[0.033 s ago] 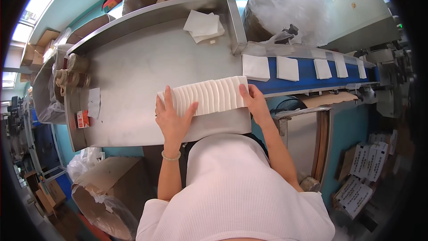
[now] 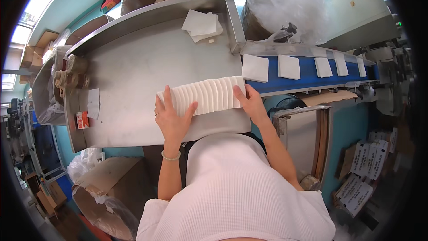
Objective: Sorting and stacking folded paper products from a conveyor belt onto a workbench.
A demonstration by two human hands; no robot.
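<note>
A row of white folded napkins (image 2: 207, 95), overlapping like shingles, lies in front of me on the metal table (image 2: 133, 71). My left hand (image 2: 174, 118) is at the row's left end, thumb along the near side and fingers spread round the end. The right hand (image 2: 253, 103) grips the right end, its thumb on top of the last napkin and its fingers partly hidden behind the edge. Beyond this hand, small white napkin stacks (image 2: 255, 68) sit spaced out along a blue conveyor belt (image 2: 305, 68).
Raised metal walls (image 2: 151, 10) edge the table. Loose white sheets (image 2: 201, 24) lie near its far corner; a red-and-white packet (image 2: 82, 119) and tape rolls (image 2: 76, 64) are at the left. A cardboard box (image 2: 109, 174) stands below, and a clear plastic bag (image 2: 290, 6) bulges behind the belt.
My right hand has shifted slightly left, its thumb farther onto the row's right end. The row looks slightly shorter. My left hand has barely moved.
</note>
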